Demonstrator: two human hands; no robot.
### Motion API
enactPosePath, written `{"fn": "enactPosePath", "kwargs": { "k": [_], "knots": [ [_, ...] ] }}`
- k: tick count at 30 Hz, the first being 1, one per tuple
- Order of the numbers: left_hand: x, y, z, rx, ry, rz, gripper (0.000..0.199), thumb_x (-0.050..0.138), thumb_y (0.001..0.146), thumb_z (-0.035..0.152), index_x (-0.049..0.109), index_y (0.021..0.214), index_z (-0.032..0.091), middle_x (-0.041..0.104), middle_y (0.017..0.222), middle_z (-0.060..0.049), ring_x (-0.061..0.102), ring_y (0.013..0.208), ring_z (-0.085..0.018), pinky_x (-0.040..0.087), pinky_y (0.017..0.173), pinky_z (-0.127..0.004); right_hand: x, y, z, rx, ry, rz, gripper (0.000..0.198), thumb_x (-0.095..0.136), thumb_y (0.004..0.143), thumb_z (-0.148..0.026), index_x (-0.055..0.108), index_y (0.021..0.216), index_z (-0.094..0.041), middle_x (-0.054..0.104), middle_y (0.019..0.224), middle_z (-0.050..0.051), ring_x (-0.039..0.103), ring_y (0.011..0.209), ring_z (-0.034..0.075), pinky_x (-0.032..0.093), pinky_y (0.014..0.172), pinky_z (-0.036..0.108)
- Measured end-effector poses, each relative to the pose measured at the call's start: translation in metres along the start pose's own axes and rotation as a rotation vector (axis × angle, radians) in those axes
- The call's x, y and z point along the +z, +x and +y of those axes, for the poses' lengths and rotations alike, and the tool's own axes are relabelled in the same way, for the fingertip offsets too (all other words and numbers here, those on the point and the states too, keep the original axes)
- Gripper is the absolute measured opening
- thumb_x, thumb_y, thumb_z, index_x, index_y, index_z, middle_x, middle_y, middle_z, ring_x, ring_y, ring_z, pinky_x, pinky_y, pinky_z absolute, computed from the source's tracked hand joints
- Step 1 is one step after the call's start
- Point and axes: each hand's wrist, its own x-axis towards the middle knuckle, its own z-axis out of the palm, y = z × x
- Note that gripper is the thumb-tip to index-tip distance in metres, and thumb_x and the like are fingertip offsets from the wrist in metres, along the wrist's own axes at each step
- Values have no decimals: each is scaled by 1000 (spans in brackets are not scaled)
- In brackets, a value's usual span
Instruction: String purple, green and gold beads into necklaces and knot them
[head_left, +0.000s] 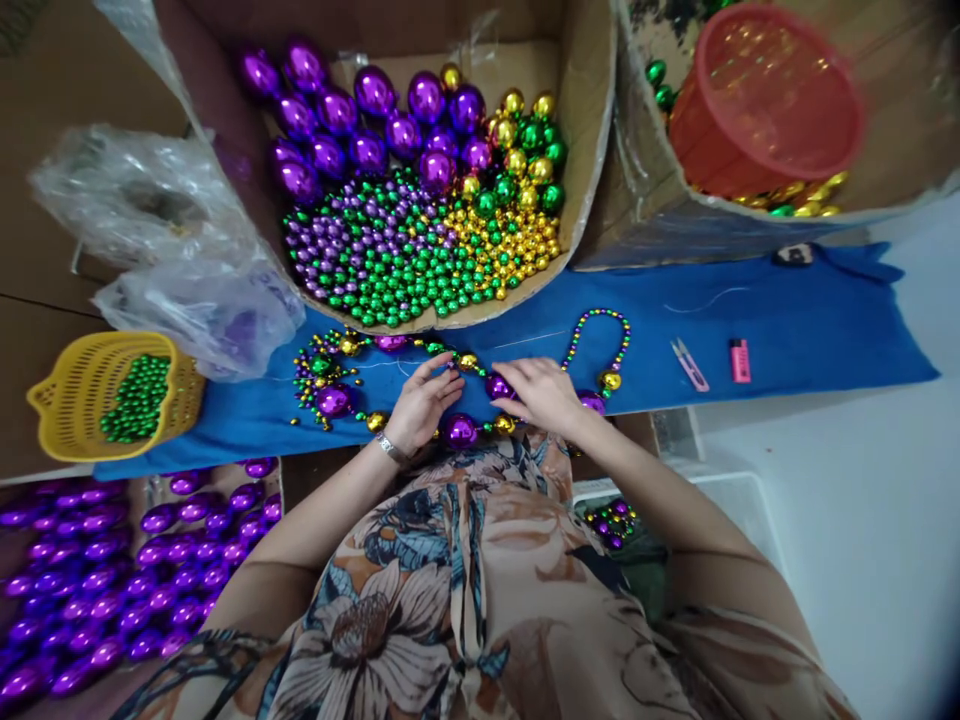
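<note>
Hands working a bead string on blue cloth
Left hand (424, 400) and right hand (541, 392) each pinch the bead string (459, 430) lying on the cloth (787, 330) just before the person; it looks light, limp and slippery, best held on the thread between the big purple beads.

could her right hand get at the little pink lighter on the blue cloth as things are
Probably yes. The right hand rests on the bead strand, and the small pink plastic lighter lies farther right on the same blue cloth, with only the small thread snips between them.
</note>
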Motion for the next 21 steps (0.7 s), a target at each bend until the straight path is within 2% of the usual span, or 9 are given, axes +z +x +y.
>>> {"fn": "enactPosePath", "kwargs": {
  "k": [3,5,7,9,13,18,21],
  "knots": [
    [-1,1,3,-17,-30,-37,47,78,71,23,65,116,22,72,88,-3,68,81,-15,51,83,-32,10,-13,-20,-130,-33,53,40,44,99,-36,55,136,-25,57,139,10,54,124,26,35,111,49],
    [-1,4,3,3,-39,-34,43,78,71,24,66,112,22,72,91,-3,68,81,-15,52,80,-32,15,-19,-25,-182,-28,70,39,43,99,-28,54,136,-29,54,143,8,50,129,23,32,114,49],
    [-1,6,2,48,-49,-24,39,79,71,23,67,108,23,73,95,-3,68,87,-16,51,79,-31,15,-23,-20,-194,14,78,40,45,98,-29,54,137,-30,53,143,7,50,129,22,32,114,49],
    [-1,7,1,99,-56,-15,38,80,70,22,67,106,24,73,97,-3,68,92,-17,50,80,-30,10,-27,-6,-122,81,144,40,43,98,-31,55,136,-27,55,141,8,52,127,21,34,113,47],
    [-2,5,0,153,-41,-5,38,81,70,21,68,105,26,73,101,-4,67,96,-17,49,80,-29,-3,-36,35,138,192,322,42,33,101,-31,61,129,-17,64,127,11,57,119,20,43,105,37],
    [-1,2,1,168,-40,8,40,83,68,21,69,105,25,73,100,-5,67,93,-16,51,79,-27,-8,-47,74,258,145,288,42,34,100,-37,65,123,-20,70,115,7,62,107,21,46,98,36],
    [-2,1,-1,192,-25,46,40,84,66,22,70,104,24,74,93,-4,69,91,-16,52,76,-25,-13,-57,104,430,78,328,43,34,99,-36,65,122,-19,70,116,9,62,107,22,46,96,36]
  ]
}}
